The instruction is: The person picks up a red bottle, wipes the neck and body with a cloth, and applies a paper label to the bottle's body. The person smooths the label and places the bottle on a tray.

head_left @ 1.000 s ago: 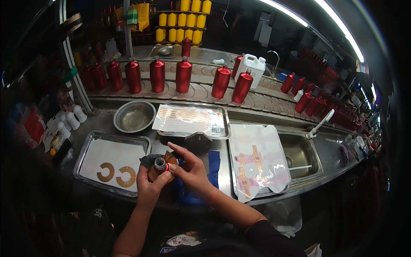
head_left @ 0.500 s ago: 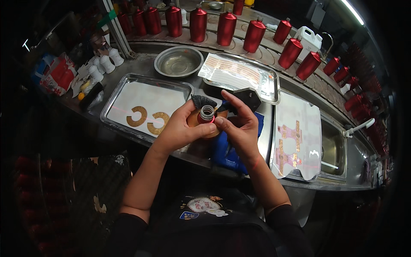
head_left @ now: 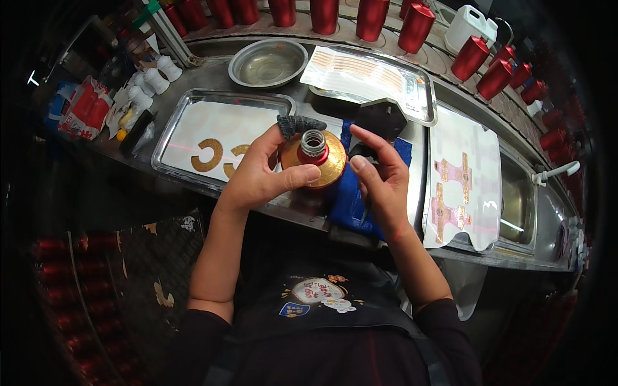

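My left hand (head_left: pixel 261 170) is wrapped round a red metallic bottle (head_left: pixel 324 156), seen from above with its threaded metal neck upright. A gold ring-shaped label (head_left: pixel 331 168) lies on the bottle's shoulder, around the neck. My left thumb rests on this label, and dark grey knit material covers a finger on the far side of the bottle. Just right of the bottle is my right hand (head_left: pixel 385 183), its index finger and thumb apart and nothing visible between them. More gold C-shaped labels (head_left: pixel 206 155) lie on a white sheet in the left metal tray (head_left: pixel 168 125).
Behind stand a metal bowl (head_left: pixel 232 62) and another tray (head_left: pixel 430 114) with a striped sheet. A blue cloth-like pad (head_left: pixel 351 215) and a black angular fixture (head_left: pixel 381 119) are beside the bottle. Red bottles (head_left: pixel 373 19) line the conveyor. At right are a label sheet (head_left: pixel 473 138) and a sink (head_left: pixel 524 193).
My right hand has drawn away from the bottle's neck toward the right. More of the gold label now shows on the shoulder. The whole view has shifted, while my left hand keeps its hold.
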A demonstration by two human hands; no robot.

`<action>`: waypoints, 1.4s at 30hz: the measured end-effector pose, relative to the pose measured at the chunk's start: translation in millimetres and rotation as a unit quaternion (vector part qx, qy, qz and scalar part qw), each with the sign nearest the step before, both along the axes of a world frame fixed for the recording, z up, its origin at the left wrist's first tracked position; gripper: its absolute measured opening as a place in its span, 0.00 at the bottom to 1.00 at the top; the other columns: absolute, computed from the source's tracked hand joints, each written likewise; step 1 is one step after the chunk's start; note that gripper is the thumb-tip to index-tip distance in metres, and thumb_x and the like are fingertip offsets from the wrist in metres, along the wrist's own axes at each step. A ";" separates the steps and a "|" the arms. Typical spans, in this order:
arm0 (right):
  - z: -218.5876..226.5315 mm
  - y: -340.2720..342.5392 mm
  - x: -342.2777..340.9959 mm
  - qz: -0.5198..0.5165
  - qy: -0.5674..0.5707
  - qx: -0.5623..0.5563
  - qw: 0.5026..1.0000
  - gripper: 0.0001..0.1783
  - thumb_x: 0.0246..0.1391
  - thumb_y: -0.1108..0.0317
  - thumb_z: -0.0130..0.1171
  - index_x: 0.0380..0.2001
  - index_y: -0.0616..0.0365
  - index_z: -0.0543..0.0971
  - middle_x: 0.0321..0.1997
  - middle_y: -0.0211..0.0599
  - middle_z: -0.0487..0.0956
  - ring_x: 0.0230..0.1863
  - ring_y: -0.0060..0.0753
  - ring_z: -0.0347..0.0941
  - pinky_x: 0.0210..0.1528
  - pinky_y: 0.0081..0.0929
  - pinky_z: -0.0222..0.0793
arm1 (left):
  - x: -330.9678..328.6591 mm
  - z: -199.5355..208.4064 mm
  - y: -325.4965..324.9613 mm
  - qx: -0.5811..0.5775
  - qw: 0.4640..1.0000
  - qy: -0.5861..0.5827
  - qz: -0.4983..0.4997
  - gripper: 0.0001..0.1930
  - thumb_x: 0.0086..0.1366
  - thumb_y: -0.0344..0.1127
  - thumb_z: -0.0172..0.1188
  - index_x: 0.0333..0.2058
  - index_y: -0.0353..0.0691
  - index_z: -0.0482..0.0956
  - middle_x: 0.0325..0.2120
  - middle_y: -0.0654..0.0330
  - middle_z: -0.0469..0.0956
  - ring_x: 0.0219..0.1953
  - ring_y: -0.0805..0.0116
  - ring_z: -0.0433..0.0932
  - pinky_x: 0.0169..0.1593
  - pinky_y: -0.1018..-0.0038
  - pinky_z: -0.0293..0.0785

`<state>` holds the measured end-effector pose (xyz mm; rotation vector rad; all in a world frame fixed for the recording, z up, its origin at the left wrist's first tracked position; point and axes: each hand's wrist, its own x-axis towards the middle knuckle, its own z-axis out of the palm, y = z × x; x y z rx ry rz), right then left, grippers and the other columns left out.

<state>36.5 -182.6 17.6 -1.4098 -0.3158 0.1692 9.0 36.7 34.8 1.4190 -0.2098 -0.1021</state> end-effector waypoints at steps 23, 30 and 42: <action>-7.7 17.8 2.5 0.019 0.015 0.021 0.999 0.23 0.53 0.65 0.70 0.52 0.56 0.79 0.42 0.29 0.71 0.25 0.07 0.60 0.21 0.10 0.54 | -6.0 -6.9 -12.3 0.000 0.999 0.003 0.043 0.33 0.57 0.34 0.72 0.61 0.36 0.71 0.53 0.58 0.77 0.56 0.69 0.76 0.62 0.70 0.70; -1.1 4.7 0.8 0.034 -0.072 -0.097 0.992 0.26 0.54 0.67 0.69 0.55 0.61 0.76 0.50 0.27 0.74 0.24 0.04 0.63 0.26 0.07 0.57 | -12.8 -6.7 -14.1 0.008 0.999 -0.014 0.038 0.37 0.57 0.31 0.72 0.64 0.37 0.67 0.56 0.58 0.75 0.58 0.69 0.74 0.63 0.70 0.68; -9.6 -3.2 32.3 -0.042 0.192 0.100 0.975 0.16 0.61 0.57 0.59 0.44 0.58 0.83 0.32 0.28 0.77 0.22 0.18 0.68 0.27 0.17 0.67 | -8.2 -6.3 -14.2 0.037 0.998 -0.007 0.044 0.40 0.55 0.34 0.73 0.65 0.36 0.66 0.60 0.55 0.72 0.60 0.66 0.73 0.64 0.68 0.67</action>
